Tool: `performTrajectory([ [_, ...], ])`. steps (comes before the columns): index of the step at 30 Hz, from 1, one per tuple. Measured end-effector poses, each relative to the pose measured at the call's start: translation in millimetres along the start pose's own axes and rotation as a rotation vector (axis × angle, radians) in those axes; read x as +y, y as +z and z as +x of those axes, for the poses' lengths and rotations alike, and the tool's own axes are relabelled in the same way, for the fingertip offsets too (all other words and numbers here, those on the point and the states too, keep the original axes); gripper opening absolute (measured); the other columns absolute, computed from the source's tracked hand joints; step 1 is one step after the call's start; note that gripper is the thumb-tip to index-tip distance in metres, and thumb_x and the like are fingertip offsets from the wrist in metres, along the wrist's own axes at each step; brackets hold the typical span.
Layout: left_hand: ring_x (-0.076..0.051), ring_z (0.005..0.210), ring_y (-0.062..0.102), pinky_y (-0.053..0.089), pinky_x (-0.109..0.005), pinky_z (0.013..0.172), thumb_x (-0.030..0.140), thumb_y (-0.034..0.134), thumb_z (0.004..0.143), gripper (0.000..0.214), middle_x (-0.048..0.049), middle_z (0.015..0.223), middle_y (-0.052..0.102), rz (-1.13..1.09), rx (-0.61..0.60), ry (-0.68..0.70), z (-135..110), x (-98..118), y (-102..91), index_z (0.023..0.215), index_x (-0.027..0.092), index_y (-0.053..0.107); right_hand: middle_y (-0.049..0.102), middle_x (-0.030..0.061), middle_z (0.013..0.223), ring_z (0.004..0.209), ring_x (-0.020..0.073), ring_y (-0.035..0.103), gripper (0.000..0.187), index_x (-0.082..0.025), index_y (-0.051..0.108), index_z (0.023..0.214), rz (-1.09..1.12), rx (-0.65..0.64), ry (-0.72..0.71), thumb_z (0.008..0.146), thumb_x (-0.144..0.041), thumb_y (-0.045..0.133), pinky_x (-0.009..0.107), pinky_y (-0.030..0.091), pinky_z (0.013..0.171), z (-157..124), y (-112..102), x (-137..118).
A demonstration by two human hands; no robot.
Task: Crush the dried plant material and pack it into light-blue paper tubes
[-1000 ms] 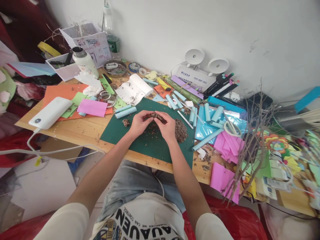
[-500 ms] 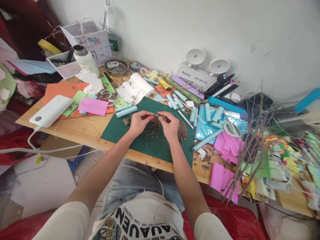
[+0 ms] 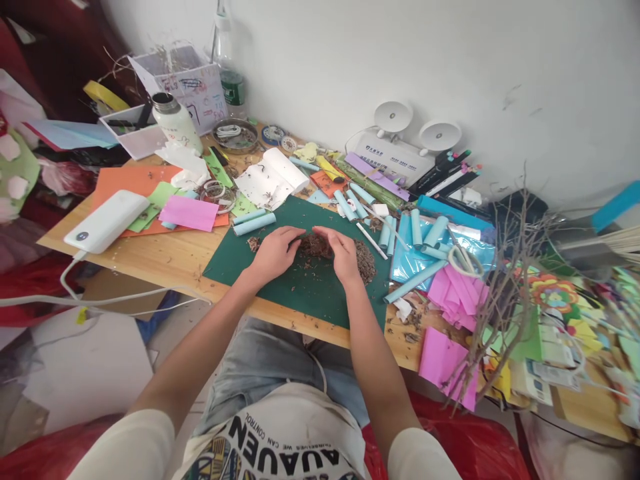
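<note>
The palm of the left hand faces away, out of sight, and whether its fingertips touch the brown crumbly heap between the hands cannot be told. The right hand hides part of the brown pile just beyond its outer side. Crumbs nearer the wearer than the grip are too small to identify. Beyond the grip, to the right, the router's small print is unreadable. Far right of the hands, the paper flower is blurred and the thin sticks run off the edge. Below the hands, the frame crops the shirt.
</note>
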State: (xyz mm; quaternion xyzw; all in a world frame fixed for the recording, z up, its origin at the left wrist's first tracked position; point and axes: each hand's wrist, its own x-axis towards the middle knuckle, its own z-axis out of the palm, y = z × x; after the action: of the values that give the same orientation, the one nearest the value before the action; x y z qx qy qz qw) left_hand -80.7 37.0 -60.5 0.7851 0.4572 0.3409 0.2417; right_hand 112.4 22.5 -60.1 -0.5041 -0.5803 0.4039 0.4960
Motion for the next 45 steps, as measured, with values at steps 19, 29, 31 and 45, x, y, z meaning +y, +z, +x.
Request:
performTrajectory([
  [19,-0.026,0.101,0.066,0.055,-0.040,0.090,0.014,0.053,0.089,0.033,-0.0104,0.110,0.069,-0.006,-0.129,0.050,4,6,-2.3,0.120,0.020,0.065,0.074,0.0063,0.100,0.070,0.0173,0.068,0.026,-0.020,0.073,0.105,-0.348,-0.045,0.067,0.080,-0.020,0.063,0.032,0.058,0.068,-5,-6,-10],
  [29,-0.029,0.097,0.064,0.053,-0.043,0.088,0.011,0.058,0.084,0.017,-0.0125,0.096,0.069,0.083,-0.146,0.029,1,3,9.3,0.094,0.016,0.071,0.075,0.0092,0.099,0.095,0.0246,0.069,0.032,-0.017,0.077,0.099,-0.544,-0.139,-0.117,0.074,-0.006,0.060,0.041,0.055,0.094,-6,2,-11],
  [31,-0.025,0.089,0.065,0.053,-0.039,0.083,0.011,0.055,0.085,0.018,-0.0097,0.090,0.070,0.028,-0.069,0.009,3,1,7.9,0.091,0.018,0.070,0.076,0.0072,0.097,0.090,0.0228,0.070,0.027,-0.019,0.077,0.095,-0.447,-0.051,-0.101,0.075,-0.009,0.061,0.038,0.056,0.089,-5,2,-9],
  [45,-0.021,0.078,0.072,0.059,-0.033,0.078,0.029,0.070,0.081,0.017,-0.0056,0.087,0.077,-0.480,-0.014,-0.230,9,7,9.1,0.092,0.016,0.074,0.077,0.0046,0.095,0.088,0.0208,0.073,0.028,-0.019,0.073,0.101,0.036,0.055,0.051,0.074,-0.023,0.069,0.036,0.060,0.083,-1,5,2],
])
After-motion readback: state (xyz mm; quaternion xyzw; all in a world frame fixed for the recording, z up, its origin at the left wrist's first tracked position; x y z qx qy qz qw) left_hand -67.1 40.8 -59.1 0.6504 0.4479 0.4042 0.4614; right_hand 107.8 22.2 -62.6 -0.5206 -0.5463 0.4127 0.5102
